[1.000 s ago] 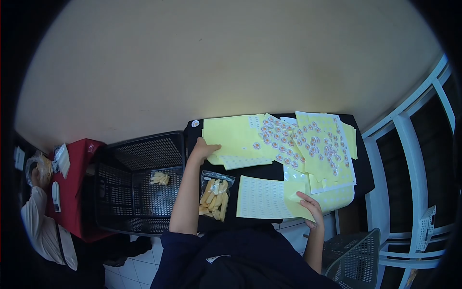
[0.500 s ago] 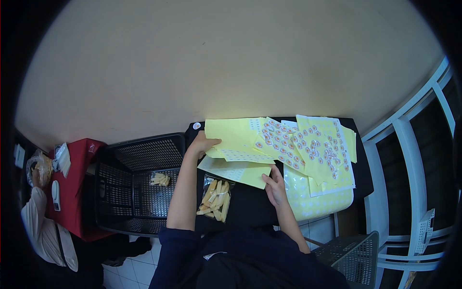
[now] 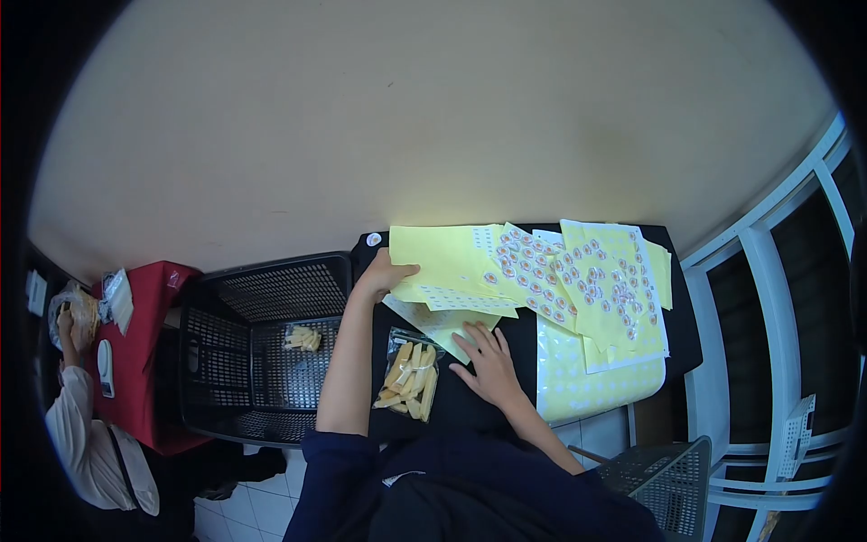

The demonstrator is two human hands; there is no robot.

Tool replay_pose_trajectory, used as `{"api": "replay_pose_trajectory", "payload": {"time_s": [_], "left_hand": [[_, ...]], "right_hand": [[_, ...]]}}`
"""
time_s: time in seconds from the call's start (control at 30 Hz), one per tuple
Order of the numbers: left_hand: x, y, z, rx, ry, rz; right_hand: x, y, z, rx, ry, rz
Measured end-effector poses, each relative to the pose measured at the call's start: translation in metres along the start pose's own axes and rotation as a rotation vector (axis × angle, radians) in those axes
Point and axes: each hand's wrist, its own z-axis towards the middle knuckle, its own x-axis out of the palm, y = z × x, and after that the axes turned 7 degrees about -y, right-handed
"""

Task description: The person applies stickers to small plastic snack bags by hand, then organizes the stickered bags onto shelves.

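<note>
My left hand grips the left edge of a yellow sticker sheet, thumb on top and the other fingers hidden. Beneath it, a sheet printed with rows of small marks juts toward me. My right hand is open, its spread fingertips touching a lower sheet that lies slantwise on the black-covered table. Just left of that hand is a clear bag of pale stick-shaped snacks. To the right, yellow sheets with round orange-and-white stickers overlap in a loose pile.
A black plastic crate on the left holds a small bag of snacks. Beyond it is a red-covered table with another person's hand at a clear bag. A yellow-patterned packet lies right; a grey basket stands below.
My right hand has let go of the lower sheet's right edge, shifted left and spread over it. That sheet has turned and slid further under the others. My left hand keeps its grip.
</note>
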Motion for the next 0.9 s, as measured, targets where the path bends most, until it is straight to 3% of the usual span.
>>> {"api": "replay_pose_trajectory", "payload": {"time_s": [0.03,0.13,0.4,0.43,0.53,0.6,0.63,0.7,0.8,0.83,0.9], "left_hand": [[0.0,-0.002,0.0,-0.004,-0.004,-0.013],[-0.002,0.001,-0.001,0.036,0.017,-0.04],[-0.009,0.02,0.004,0.133,0.072,0.007],[-0.01,0.028,0.008,0.131,0.073,0.005],[-0.01,0.04,0.01,0.13,0.029,0.074],[-0.008,0.042,-0.001,0.131,-0.177,0.286],[-0.005,0.042,-0.008,0.121,-0.175,0.286],[0.0,0.039,-0.018,0.165,-0.347,0.592],[0.0,0.032,-0.05,0.233,-0.493,0.784],[-0.003,0.04,-0.061,0.293,-0.53,0.751],[-0.011,0.05,-0.092,0.086,-0.391,0.528]], "right_hand": [[-0.001,-0.001,0.001,-0.093,0.054,-0.109],[0.001,-0.018,0.003,-0.034,0.071,-0.143],[-0.007,-0.053,0.011,0.046,-0.012,-0.188],[-0.006,-0.054,0.013,-0.027,-0.103,-0.236],[-0.001,-0.053,0.008,0.156,-0.259,-0.064],[-0.004,-0.044,0.006,0.111,-0.283,-0.127],[-0.007,-0.035,0.006,0.058,-0.315,-0.19],[-0.007,-0.013,0.003,0.019,-0.234,-0.059],[0.0,0.024,-0.002,0.028,-0.052,0.086],[0.006,0.029,-0.007,0.092,0.039,0.091],[0.009,0.033,-0.01,0.196,0.126,0.134]]}}
